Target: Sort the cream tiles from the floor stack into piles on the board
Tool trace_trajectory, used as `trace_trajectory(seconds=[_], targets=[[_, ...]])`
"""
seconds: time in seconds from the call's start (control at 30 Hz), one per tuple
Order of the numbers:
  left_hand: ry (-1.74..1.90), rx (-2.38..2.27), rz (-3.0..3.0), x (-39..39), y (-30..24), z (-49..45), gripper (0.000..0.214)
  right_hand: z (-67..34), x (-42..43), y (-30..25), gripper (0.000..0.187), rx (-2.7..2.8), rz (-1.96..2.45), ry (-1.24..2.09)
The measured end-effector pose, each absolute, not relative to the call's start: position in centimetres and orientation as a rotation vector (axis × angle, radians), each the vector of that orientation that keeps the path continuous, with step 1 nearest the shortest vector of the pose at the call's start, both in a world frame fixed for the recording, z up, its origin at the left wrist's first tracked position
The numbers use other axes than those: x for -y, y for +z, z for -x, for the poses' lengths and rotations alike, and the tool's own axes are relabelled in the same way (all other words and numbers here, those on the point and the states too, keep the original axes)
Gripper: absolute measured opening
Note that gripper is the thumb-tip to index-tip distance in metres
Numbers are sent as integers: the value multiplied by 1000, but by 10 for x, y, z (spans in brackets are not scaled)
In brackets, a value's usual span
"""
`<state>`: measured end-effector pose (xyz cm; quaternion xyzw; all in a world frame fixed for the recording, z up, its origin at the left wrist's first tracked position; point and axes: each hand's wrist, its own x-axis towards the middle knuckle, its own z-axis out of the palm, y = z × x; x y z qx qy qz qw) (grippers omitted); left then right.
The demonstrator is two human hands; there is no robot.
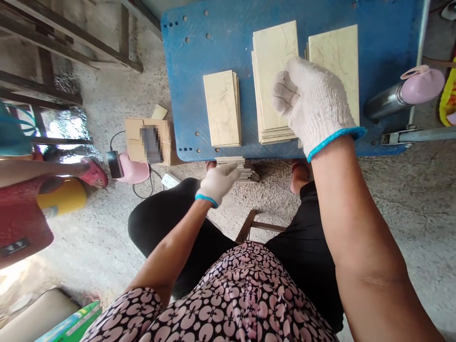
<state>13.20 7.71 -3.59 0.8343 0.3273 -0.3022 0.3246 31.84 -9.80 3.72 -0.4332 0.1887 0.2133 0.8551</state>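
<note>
Both my hands wear white knit gloves with blue cuffs. My right hand [313, 102] hovers over the near end of the middle stack of pale wooden sheets [272, 61] on the blue table [199, 42], fingers curled and closed, with nothing seen in them. My left hand [219, 181] reaches down below the table's edge and grips a small stack of pale sheets [245, 168] lying on the floor between my feet. A shorter stack [223, 107] lies to the left on the table, and another stack [338, 52] lies to the right.
A metal flask with a pink cap [406, 92] lies at the table's right. On the concrete floor at left sit a cardboard box [137, 137], a pink object with a cable [131, 171] and a power strip [170, 180]. Another person sits at far left [24, 209].
</note>
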Motion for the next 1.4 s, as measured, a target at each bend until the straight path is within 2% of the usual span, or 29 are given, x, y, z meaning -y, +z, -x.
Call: trace_trajectory(seconds=[0.23,0.43,0.83,1.03,1.2,1.3,1.4], targets=[[-1078,-291,-2819,-48,-55,-77,73,-320,100,39,22,-392,894,468],[-1122,-132,-2968,-43,-71,-66,81,-321,100,36,24,-392,913,475],[-1202,-8,-3034,-39,-76,-57,80,-320,99,35,26,-372,962,484],[-1130,-15,-3038,-42,-70,-61,70,-321,98,35,26,-363,993,499],[-1385,-145,-2918,-49,-73,-75,43,-320,98,36,26,-350,1019,470],[-1463,-80,-2881,-49,-85,-76,42,-320,98,35,22,-372,1022,482],[-1520,-64,-2774,-47,-96,-71,49,-320,99,35,18,-383,1034,485]])
